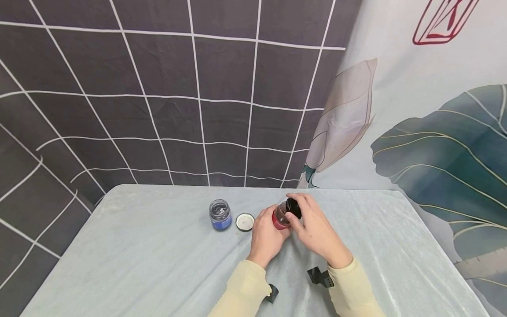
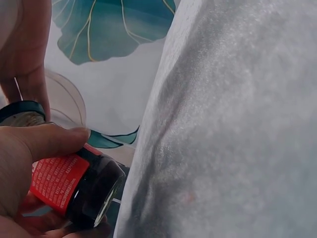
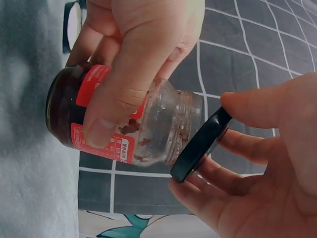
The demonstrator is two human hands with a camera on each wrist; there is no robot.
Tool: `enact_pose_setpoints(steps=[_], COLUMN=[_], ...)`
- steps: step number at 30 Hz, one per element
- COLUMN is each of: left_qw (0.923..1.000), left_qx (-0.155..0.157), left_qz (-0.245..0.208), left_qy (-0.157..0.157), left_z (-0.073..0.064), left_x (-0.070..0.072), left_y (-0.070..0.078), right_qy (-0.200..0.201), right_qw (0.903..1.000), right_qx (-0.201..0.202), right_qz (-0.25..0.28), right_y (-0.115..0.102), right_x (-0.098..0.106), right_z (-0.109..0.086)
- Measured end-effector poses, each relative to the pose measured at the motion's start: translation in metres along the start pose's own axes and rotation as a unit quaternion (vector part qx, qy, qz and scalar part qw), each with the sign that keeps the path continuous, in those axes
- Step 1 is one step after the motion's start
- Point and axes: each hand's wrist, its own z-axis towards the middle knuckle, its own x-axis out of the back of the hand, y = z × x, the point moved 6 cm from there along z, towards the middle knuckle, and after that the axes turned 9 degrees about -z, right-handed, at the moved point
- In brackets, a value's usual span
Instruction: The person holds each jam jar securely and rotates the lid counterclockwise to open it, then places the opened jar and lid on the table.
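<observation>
My left hand (image 1: 266, 235) grips a glass jar (image 3: 157, 121) with a red label round its body, thumb across the label. Dark contents fill its lower part, and reddish-brown bits cling to the clear upper glass. Between the thumb and fingers of my right hand (image 1: 320, 231) is a black lid (image 3: 200, 146). That lid stands tilted at the jar's mouth, close to one side of the rim and away from the other. In the left wrist view the jar's red label (image 2: 62, 181) and dark base show, while the left fingers hide part of it.
To the left stands an uncapped glass jar (image 1: 220, 215) with a blue label. A loose lid (image 1: 244, 222) lies beside it, pale inside up. A pale cloth (image 1: 150, 251) covers the table, with a dark grid-patterned curtain (image 1: 166, 119) behind.
</observation>
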Motion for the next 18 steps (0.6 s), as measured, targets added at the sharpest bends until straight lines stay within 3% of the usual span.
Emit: enact_pose_setpoints(steps=[18], left_qw=[0.9994], left_qx=[0.031], left_qz=[-0.007], left_qy=[0.010], left_z=[0.005], left_x=[-0.002], left_y=[-0.006], right_qy=[0.007], right_qw=[0.9988], right_qx=[-0.044], right_qz=[0.020], right_y=[0.024], right_x=[0.001], right_z=[0.002])
